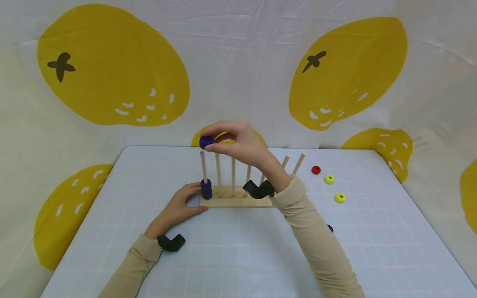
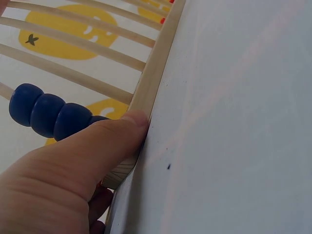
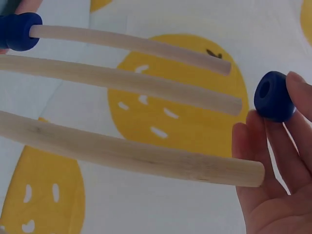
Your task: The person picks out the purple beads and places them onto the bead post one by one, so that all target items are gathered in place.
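Note:
A wooden peg rack (image 1: 238,202) with several upright dowels stands on the table. Several blue beads (image 1: 206,189) are stacked at the foot of its leftmost dowel. My left hand (image 1: 180,207) grips the left end of the rack's base; in the left wrist view the thumb (image 2: 131,124) lies along the base's edge. Between thumb and fingertips, my right hand (image 1: 242,142) pinches a single blue bead (image 1: 206,142) just above the top of the leftmost dowel. The right wrist view shows the hole of this held bead (image 3: 274,97) facing the dowel tips, with the bead apart from them.
To the right of the rack lie a red bead (image 1: 316,170), a yellow bead (image 1: 329,179) and another yellow bead (image 1: 340,198). A blue bead (image 1: 330,228) is partly hidden by the right sleeve. Behind the table (image 1: 387,231) hangs a lemon-printed cloth (image 1: 238,62).

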The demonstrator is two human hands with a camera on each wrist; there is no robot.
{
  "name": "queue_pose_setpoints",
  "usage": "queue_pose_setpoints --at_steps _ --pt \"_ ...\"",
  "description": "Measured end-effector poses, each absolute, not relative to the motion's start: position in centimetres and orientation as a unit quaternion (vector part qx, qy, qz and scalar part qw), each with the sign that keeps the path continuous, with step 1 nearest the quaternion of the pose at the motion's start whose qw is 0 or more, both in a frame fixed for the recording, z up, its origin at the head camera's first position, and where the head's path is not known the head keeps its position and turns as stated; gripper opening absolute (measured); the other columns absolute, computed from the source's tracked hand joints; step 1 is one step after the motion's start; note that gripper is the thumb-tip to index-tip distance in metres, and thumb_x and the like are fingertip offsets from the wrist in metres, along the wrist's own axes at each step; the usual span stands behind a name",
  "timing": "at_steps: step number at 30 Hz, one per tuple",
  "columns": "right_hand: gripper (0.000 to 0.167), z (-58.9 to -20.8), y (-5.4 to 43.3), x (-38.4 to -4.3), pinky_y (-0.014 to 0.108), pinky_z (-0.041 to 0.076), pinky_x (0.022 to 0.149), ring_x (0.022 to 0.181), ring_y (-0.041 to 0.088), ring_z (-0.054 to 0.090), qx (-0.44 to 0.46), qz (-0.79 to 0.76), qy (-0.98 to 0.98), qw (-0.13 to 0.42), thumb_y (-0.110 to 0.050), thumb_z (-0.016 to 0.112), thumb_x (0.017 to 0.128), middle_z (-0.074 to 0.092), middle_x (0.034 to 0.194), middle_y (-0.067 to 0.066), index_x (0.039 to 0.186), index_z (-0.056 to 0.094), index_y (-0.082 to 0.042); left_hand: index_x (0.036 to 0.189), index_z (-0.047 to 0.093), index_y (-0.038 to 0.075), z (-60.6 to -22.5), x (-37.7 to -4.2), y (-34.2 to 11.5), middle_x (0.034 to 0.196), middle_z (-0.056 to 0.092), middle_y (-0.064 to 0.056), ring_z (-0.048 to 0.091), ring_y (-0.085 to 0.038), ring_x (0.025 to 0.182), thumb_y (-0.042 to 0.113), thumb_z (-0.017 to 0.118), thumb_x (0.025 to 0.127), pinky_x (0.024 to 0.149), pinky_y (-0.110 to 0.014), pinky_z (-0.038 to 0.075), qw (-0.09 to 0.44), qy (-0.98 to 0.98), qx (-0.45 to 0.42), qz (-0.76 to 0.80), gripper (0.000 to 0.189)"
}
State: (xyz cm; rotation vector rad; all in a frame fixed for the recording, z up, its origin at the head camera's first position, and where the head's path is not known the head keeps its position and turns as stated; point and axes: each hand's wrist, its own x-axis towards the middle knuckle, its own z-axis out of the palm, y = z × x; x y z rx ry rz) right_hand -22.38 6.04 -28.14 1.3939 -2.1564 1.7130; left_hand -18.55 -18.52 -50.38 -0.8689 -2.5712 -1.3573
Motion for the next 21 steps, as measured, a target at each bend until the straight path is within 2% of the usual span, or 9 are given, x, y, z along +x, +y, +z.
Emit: queue_pose_setpoints --at_steps 6,15,21 --pt "0.031 -28.80 5.64 -22.47 0.035 0.056 0.087 0.095 0.013 0.065 0.463 0.508 -0.726 0.023 0.000 0.077 0.085 0.071 0.111 0.010 0.115 0.071 0.002 0.126 0.066 0.009 -50.32 -18.49 -18.50 0.139 0.057 -0.007 0.050 -0.027 0.130 0.019 0.087 0.077 0.109 -0.041 0.040 0.058 -0.847 -0.290 -0.442 0.054" --pt "0.031 -28.88 5.67 -22.44 0.031 0.056 0.086 0.089 0.014 0.065 0.469 0.480 -0.741 0.013 -0.001 0.076 0.086 0.072 0.108 0.007 0.116 0.071 0.000 0.125 0.066 0.008 -50.37 -18.56 -18.58 0.139 0.057 -0.008 0.049 -0.027 0.130 0.017 0.088 0.076 0.109 -0.046 0.039 0.057 -0.848 -0.288 -0.441 0.055" --pt "0.030 -29.02 5.71 -22.42 0.027 0.056 0.085 0.091 0.012 0.065 0.477 0.454 -0.752 0.012 -0.004 0.074 0.089 0.071 0.111 0.006 0.119 0.070 -0.001 0.125 0.066 0.007 -50.31 -18.50 -18.58 0.138 0.057 -0.009 0.050 -0.028 0.130 0.017 0.088 0.076 0.108 -0.046 0.040 0.059 -0.849 -0.289 -0.439 0.055"
